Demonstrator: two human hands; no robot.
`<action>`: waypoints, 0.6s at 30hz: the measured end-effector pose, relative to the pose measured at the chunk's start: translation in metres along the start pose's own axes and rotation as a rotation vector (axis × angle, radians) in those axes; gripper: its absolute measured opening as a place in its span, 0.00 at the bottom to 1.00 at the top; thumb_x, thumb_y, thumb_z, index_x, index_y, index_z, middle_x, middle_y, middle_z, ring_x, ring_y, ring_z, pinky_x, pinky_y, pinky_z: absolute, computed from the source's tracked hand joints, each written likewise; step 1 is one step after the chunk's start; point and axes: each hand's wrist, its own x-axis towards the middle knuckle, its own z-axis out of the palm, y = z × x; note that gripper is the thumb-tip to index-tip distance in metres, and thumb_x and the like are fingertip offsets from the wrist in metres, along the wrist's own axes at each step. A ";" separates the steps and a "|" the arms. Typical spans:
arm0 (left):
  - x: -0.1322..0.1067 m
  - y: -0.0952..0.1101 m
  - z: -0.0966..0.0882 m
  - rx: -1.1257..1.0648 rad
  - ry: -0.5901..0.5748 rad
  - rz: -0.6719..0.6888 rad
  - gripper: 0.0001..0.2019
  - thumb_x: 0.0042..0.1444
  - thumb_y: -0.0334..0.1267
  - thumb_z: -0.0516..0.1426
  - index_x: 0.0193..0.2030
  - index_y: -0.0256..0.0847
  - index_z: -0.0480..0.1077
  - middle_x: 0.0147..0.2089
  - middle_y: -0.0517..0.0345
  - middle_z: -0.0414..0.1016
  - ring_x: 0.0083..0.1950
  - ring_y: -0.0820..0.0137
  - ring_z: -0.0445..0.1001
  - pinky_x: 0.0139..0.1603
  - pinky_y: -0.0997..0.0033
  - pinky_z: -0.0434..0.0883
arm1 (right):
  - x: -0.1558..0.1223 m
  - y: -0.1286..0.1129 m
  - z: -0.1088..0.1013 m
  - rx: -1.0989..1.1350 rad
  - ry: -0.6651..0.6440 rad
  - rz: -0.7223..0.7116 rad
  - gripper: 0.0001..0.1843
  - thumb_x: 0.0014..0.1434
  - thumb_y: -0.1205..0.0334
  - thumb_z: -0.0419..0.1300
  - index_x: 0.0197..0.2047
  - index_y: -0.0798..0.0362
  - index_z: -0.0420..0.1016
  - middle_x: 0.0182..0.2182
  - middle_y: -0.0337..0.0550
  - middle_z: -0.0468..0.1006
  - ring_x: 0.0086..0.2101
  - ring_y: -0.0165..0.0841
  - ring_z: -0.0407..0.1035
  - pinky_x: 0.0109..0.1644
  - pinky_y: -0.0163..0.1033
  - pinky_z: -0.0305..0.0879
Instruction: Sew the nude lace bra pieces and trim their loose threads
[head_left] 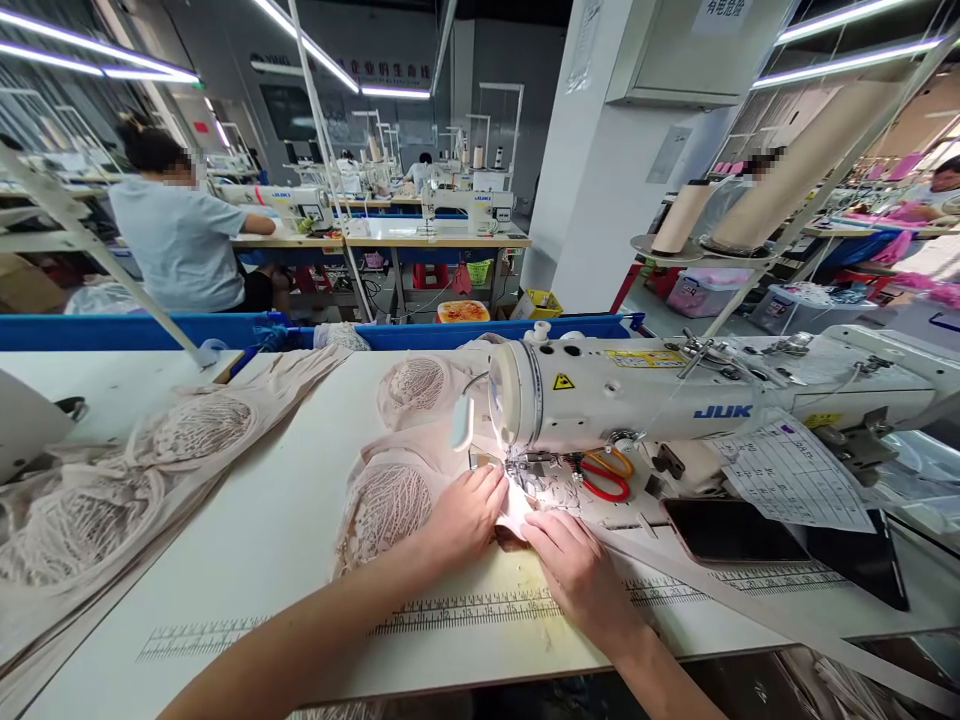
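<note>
A beige bra with lace cups point(394, 505) lies on the white table, its edge under the presser foot point(517, 465) of a JUKI sewing machine point(600, 390). My left hand point(469, 512) is beside the needle area, fingers bent and closed on the bra's fabric. Just in front of the presser foot, my right hand point(577, 565) pinches the pale edge of the same piece. A long beige strip point(720, 590) runs from near my right hand off the table's right front. The fingertips partly hide the fabric between them.
Red-and-orange-handled scissors point(607, 480) lie behind my right hand. Right of them are a phone point(731, 532), a dark flat device point(862, 560) and a paper sheet point(799, 470). More lace bras point(195, 430) lie at left. Thread cones point(679, 218) stand behind; a person point(180, 230) sits beyond.
</note>
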 end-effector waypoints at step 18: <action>0.007 -0.012 -0.025 -0.094 -0.033 0.039 0.22 0.52 0.28 0.55 0.55 0.31 0.68 0.59 0.36 0.73 0.60 0.52 0.70 0.58 0.48 0.69 | 0.009 0.002 0.009 -0.141 -0.012 -0.024 0.18 0.64 0.78 0.49 0.47 0.58 0.77 0.41 0.50 0.80 0.40 0.38 0.72 0.45 0.43 0.72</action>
